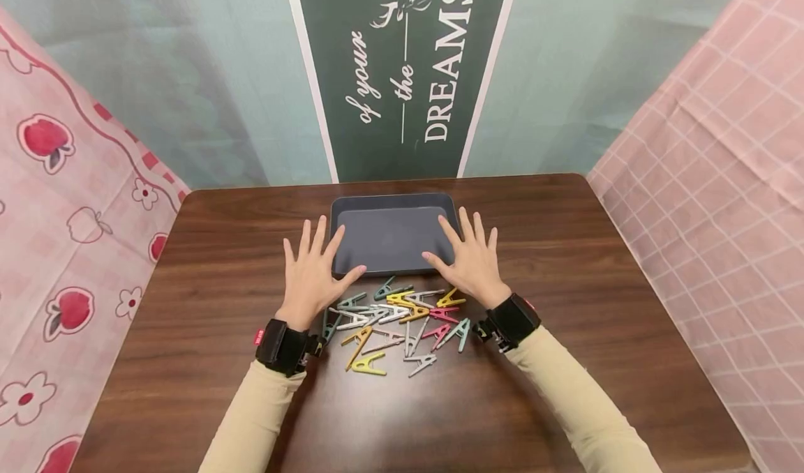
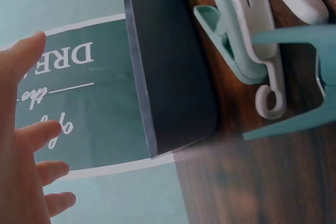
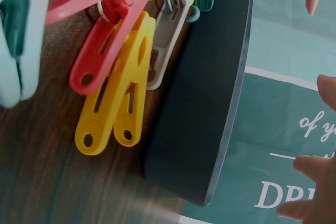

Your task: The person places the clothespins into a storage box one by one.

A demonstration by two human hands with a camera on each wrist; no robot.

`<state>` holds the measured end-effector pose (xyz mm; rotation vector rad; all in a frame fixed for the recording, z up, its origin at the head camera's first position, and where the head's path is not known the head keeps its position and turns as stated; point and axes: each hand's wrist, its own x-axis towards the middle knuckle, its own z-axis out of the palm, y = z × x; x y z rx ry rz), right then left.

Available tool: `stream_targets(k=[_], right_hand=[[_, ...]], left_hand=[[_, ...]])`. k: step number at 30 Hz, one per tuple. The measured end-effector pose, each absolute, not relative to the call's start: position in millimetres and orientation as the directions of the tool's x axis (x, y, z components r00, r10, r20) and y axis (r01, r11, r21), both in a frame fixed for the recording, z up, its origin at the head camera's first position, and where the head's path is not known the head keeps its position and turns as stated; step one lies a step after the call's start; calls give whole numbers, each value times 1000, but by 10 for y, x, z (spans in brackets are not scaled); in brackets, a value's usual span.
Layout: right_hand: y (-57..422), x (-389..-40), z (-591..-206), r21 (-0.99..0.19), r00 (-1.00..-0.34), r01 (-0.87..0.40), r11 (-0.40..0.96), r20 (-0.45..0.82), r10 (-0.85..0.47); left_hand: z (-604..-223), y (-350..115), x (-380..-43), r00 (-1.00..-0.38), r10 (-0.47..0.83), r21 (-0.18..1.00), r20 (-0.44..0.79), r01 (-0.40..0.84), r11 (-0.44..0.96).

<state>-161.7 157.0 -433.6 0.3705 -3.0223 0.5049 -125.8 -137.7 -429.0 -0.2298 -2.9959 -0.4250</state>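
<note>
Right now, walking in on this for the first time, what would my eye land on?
Probably the jumble of colourful clothespins in the middle of the brown table. Just beyond it sits a dark grey tray, with the left hand and right hand near its two ends, fingers spread. Behind the table, a dark green panel bears the word DREAMS in big white letters.

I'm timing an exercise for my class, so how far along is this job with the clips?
Barely started, it seems. Done: nothing obvious; no clips show inside the tray. In hand: nothing; the left hand and right hand spread their fingers by the tray's near corners. Left: probably all the clip handling, since the clips lie jumbled on the table.
</note>
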Motion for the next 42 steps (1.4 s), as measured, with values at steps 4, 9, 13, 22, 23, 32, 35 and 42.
stream_targets(k=[4, 9, 13, 22, 23, 32, 35, 42], right_hand=[[1578, -1608, -4349, -323, -970, -243, 915, 89, -226], [1583, -1613, -4349, -330, -970, -245, 912, 89, -228], [1583, -1624, -4341, -341, -968, -251, 906, 90, -234], [1588, -1608, -4309, -347, -958, -285, 894, 114, -262], [1590, -1599, -4307, -346, -957, -289, 893, 107, -268], [1637, -1455, -4353, -374, -920, -386, 843, 227, -320], [1665, -1400, -4369, -386, -899, -429, 816, 264, -348], [1758, -1292, -4403, -400, -862, -506, 764, 247, -442]], left_hand=[[-4312, -1377, -1275, -981, 140, 261, 136, 171, 950], [-4302, -1368, -1305, -977, 147, 263, 157, 185, 947], [-4288, -1368, -1319, -978, 149, 262, 146, 183, 948], [-4281, -1384, -1324, -979, 172, 289, 114, 198, 937], [-4278, -1397, -1318, -978, 176, 317, 109, 202, 927], [-4327, -1548, -1227, -971, 176, 483, 159, 232, 844], [-4370, -1575, -1198, -975, 154, 539, 158, 216, 814], [-4480, -1620, -1203, -982, 128, 648, 140, 189, 738]])
